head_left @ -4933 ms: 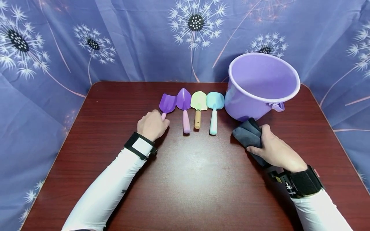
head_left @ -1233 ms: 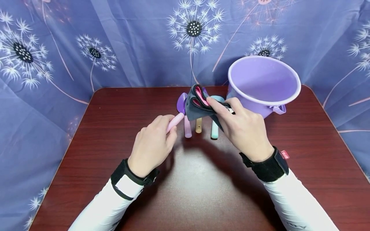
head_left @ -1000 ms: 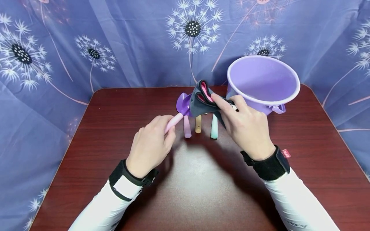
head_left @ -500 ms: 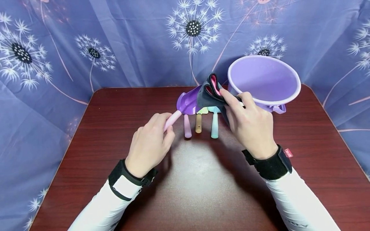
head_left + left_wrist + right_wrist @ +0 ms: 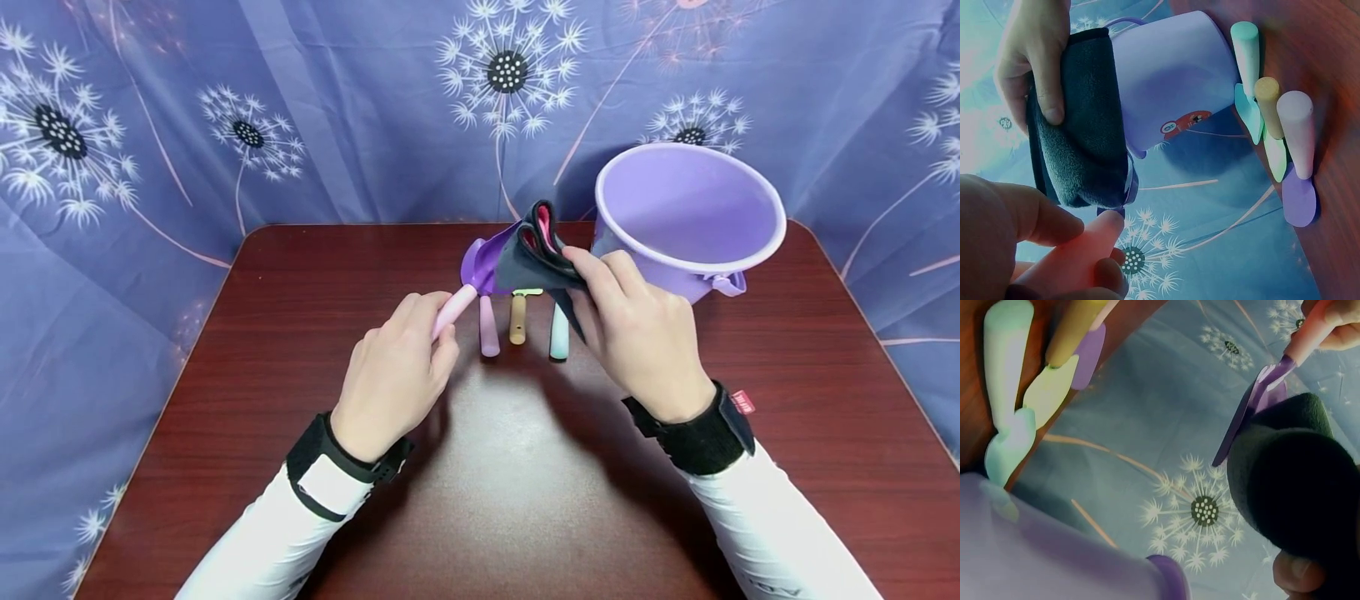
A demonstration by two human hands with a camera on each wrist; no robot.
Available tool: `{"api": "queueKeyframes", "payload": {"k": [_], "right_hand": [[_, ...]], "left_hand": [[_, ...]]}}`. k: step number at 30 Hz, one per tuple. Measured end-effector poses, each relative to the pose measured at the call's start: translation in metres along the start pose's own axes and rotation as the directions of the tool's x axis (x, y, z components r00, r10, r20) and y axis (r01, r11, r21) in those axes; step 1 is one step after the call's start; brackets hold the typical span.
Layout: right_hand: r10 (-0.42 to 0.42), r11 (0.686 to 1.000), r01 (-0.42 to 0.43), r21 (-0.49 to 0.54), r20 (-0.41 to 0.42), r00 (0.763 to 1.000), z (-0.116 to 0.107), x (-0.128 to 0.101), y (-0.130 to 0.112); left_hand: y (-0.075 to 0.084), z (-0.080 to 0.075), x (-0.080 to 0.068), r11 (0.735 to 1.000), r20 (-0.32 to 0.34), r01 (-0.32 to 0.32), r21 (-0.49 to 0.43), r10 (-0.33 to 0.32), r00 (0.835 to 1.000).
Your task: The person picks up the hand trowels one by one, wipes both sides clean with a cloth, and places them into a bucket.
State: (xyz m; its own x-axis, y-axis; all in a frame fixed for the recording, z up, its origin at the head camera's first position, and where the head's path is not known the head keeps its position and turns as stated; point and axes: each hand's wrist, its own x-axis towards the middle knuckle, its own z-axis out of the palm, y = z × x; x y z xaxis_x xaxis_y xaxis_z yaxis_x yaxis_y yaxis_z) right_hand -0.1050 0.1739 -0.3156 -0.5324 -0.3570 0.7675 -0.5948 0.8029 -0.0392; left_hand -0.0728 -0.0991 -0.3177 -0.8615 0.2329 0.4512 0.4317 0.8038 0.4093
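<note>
My left hand (image 5: pixel 393 367) grips the pink handle of a toy shovel (image 5: pixel 456 307), lifted above the table with its purple blade pointing away to the right. A folded dark grey cloth (image 5: pixel 525 265) with pink inner folds is held in my right hand (image 5: pixel 645 333), between thumb and fingers. The cloth lies against the blade and covers much of it; in the right wrist view part of the purple blade (image 5: pixel 1235 425) shows beside the cloth. Below the hands lie a pink-handled purple trowel (image 5: pixel 489 329), a tan-handled green shovel (image 5: pixel 517 321) and a mint shovel (image 5: pixel 559 333).
A lilac bucket (image 5: pixel 678 282) stands at the back right of the dark red wooden table (image 5: pixel 315 275), its handle clip facing me. Behind the table hangs a blue curtain (image 5: pixel 360 125) printed with dandelions.
Since the oldest frame, my left hand has raised the shovel and my right hand has brought the cloth from beside the bucket onto its blade. Lately the cloth slid right, then back left.
</note>
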Motion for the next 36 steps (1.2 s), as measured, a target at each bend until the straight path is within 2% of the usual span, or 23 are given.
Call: {"api": "queueKeyframes", "payload": {"k": [6, 15, 23, 29, 36], "right_hand": [[-0.069, 0.996, 0.066, 0.066, 0.045, 0.997, 0.0014, -0.0014, -0.0044], [-0.098, 0.987, 0.086, 0.138, 0.085, 0.992, -0.0010, -0.0023, -0.0062], [-0.141, 0.977, 0.124, 0.176, 0.089, 0.986, -0.0020, -0.0008, -0.0042], [-0.165, 0.973, 0.145, 0.181, 0.100, 0.981, -0.0036, 0.0006, -0.0014], [-0.152, 0.983, 0.137, 0.124, 0.119, 0.981, -0.0043, -0.0009, 0.0029]], "left_hand": [[0.0009, 0.0014, 0.0010, 1.000, 0.029, -0.001, -0.010, 0.001, 1.000], [-0.0001, 0.0020, 0.0008, 1.000, 0.025, -0.013, 0.015, 0.013, 1.000], [-0.0022, -0.0001, 0.0019, 0.999, 0.017, -0.029, 0.028, 0.028, 0.999], [-0.0037, -0.0016, 0.0024, 0.999, 0.017, -0.033, 0.029, 0.033, 0.999], [-0.0057, -0.0037, 0.0022, 0.998, 0.010, -0.046, 0.034, 0.046, 0.999]]}}
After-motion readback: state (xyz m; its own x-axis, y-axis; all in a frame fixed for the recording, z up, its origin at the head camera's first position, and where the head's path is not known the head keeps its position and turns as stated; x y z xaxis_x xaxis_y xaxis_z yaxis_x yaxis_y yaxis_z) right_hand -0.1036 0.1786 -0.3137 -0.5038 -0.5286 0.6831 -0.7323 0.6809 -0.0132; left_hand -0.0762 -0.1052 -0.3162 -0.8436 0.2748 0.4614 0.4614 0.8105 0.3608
